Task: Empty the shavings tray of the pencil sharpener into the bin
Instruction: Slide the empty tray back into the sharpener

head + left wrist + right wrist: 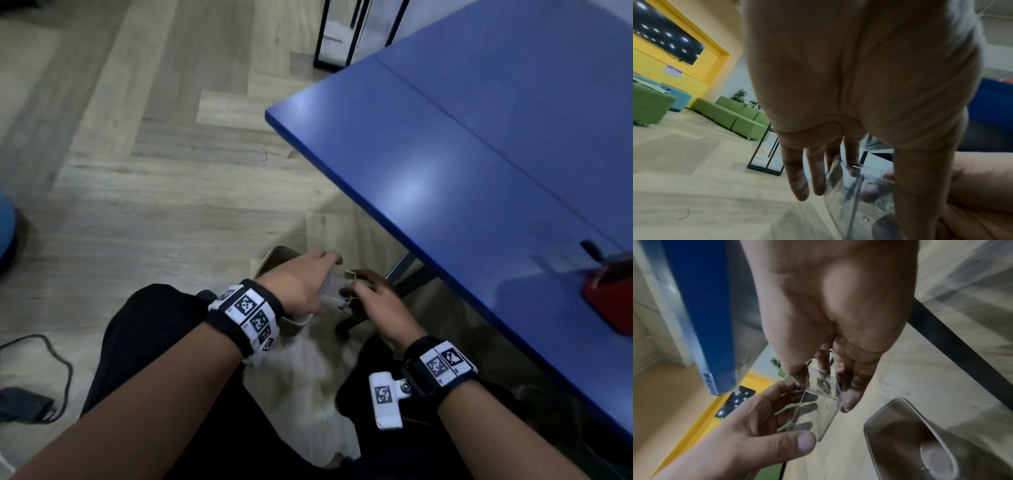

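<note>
**Holding shavings tray over the bin, tipping stage**

Holding the clear plastic shavings tray low beside the worktop, both hands on it. Left hand grasps the tray, thumb on one edge and fingers curled round the far side; right wrist view shows this plainly. Right hand has its fingertips against the tray's other end, thumb on the opposite face, so it pinches that end. Dark smudge of shavings or graphite dust clings inside one tray wall. How much loose material is left inside, cannot tell.

Metal bin stands on the wood floor just below and beside the tray; its open mouth shows in the right wrist view, and only a sliver of its rim shows behind the left hand in the head view. Red pencil sharpener body sits on the worktop, well apart from the tray, blurred.

Step, as I judge it: tray is out of the sharpener and brought over the bin; dumping is under way or about to start. Next move likely calls for turning the open side down squarely over the bin mouth, maybe tapping to free the stuck dust. Risk: the tray seems offset from the bin opening, so shavings could land on the floor.
</note>
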The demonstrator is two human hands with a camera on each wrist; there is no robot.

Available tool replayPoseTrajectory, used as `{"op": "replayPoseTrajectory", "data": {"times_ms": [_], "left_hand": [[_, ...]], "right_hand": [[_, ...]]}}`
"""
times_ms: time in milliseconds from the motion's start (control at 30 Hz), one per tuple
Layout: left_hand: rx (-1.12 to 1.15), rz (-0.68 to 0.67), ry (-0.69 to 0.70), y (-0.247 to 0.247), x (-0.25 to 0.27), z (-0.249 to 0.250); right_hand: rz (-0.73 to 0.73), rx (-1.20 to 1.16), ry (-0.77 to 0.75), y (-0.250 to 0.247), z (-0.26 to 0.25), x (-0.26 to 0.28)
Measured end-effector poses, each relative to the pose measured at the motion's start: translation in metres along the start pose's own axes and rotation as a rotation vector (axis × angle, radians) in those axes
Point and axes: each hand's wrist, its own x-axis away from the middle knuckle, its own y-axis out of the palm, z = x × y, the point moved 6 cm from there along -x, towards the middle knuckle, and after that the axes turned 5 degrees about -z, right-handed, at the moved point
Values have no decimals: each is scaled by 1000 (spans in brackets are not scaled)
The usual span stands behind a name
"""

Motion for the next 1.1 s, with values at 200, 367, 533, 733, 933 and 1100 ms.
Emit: {"op": "replayPoseTrajectory", "data": {"times_ms": [200, 367, 533, 733, 933, 1100], "left_hand": [[-86, 63, 117, -13, 49, 54], [-169, 24, 207, -19, 81, 101], [-261, -28, 258, -24, 102, 161], [-434, -120, 345, -19, 118, 254], [-560, -240, 447, -5, 132, 336], [-617, -199, 494, -44, 127, 383]], "right_hand": [[-41, -121, -9, -14, -16, 71], [-50, -106, -70, -31, -29, 138], [-34, 128, -311, -61, -56, 215], [78, 268, -464, -102, -62, 294], [148, 238, -412, -153, -46, 359], [219, 281, -363, -196, -31, 406]]}}
